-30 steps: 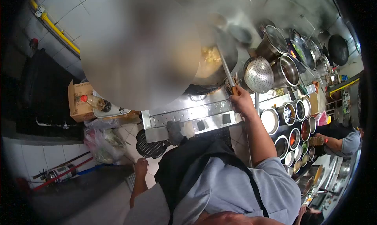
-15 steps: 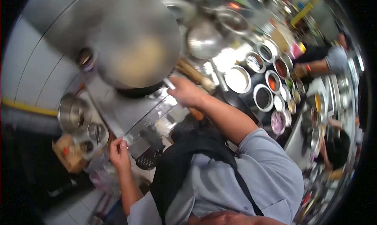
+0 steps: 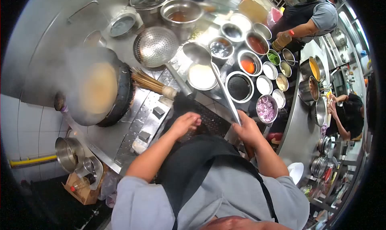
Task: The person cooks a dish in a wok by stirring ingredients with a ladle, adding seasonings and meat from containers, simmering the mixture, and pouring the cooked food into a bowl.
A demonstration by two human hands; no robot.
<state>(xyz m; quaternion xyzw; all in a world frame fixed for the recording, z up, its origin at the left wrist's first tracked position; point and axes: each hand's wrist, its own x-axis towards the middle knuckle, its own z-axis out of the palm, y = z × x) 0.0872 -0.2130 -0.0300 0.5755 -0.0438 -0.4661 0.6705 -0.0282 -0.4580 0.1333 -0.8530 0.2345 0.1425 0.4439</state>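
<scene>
My right hand is wrapped round the long handle of a metal ladle. The ladle's bowl hangs over the containers, beside a pot of white contents. In front of my apron is my left hand, its fingers curled; whether anything small is in them is hidden. A steaming wok with pale yellowish contents sits on the stove at the left. Between wok and ladle lie a perforated strainer and a bamboo brush.
Several ingredient containers, one with chopped purple onion, stand at the right. A co-worker holds a bottle at the upper right; another person is at the far-right counter. A metal pot stands lower left.
The view has swung toward the containers. My right hand has moved from beside the wok to the right with the ladle. My left hand has come up in front of the apron.
</scene>
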